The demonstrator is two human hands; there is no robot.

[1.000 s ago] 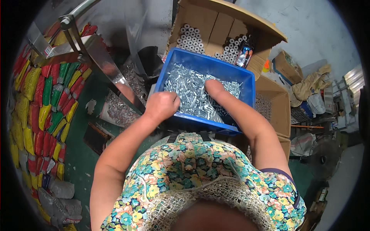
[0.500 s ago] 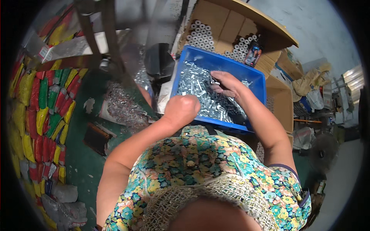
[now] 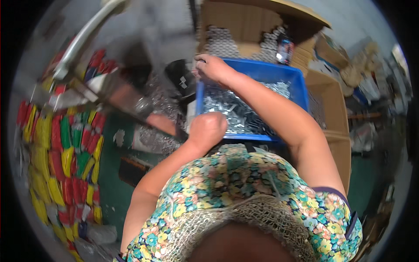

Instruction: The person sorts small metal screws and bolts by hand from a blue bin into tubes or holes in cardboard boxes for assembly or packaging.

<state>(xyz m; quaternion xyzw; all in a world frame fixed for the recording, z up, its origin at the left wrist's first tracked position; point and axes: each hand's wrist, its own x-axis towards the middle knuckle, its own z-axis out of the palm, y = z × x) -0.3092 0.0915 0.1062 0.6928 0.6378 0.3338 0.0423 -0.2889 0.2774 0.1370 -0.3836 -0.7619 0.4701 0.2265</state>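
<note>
At the blue bin, heaped with small silvery metal parts, her right hand pinches something tiny at the far-left corner; her left hand rests fisted on the near rim, contents hidden. Plenty remains unsorted beside the cardboard boxes.

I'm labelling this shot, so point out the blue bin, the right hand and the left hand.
blue bin (image 3: 301, 89): head view, on its bare right wall.
right hand (image 3: 214, 67): head view, on the back of the hand at the bin's far left corner.
left hand (image 3: 208, 128): head view, on the closed knuckles at the bin's near edge.
</note>
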